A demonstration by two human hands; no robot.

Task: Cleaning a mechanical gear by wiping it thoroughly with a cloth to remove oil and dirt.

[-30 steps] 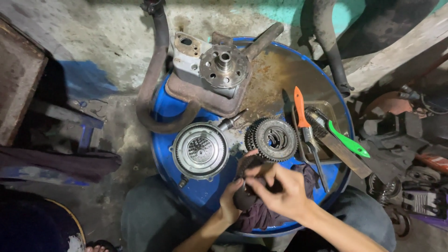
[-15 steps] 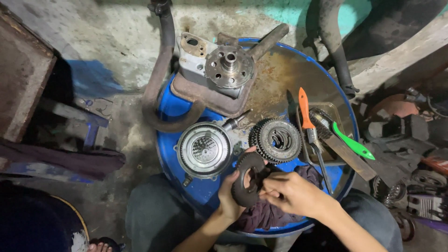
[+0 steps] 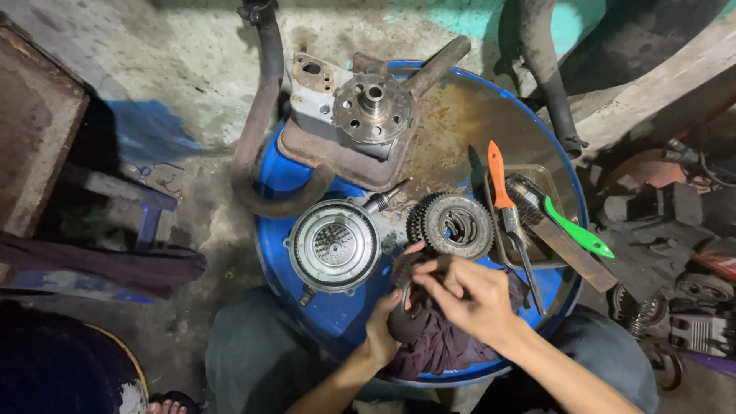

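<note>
Here, 2 hands work a dark ring-shaped plate at the drum top's near edge.
The left hand [image 3: 381,326] grips the plate [image 3: 405,322] on edge, over a dark rag [image 3: 445,345]; the right hand [image 3: 468,295] pinches its upper rim. The toothed gear stack [image 3: 458,225] lies just beyond, the drum top [image 3: 491,123] carrying all. No labels legible.

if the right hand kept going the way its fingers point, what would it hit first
The right hand points up and left across the drum top. Past the dark ring it already touches, the first thing looks to be the round clutch housing. Depth is unclear, so it might pass just above it.
</note>
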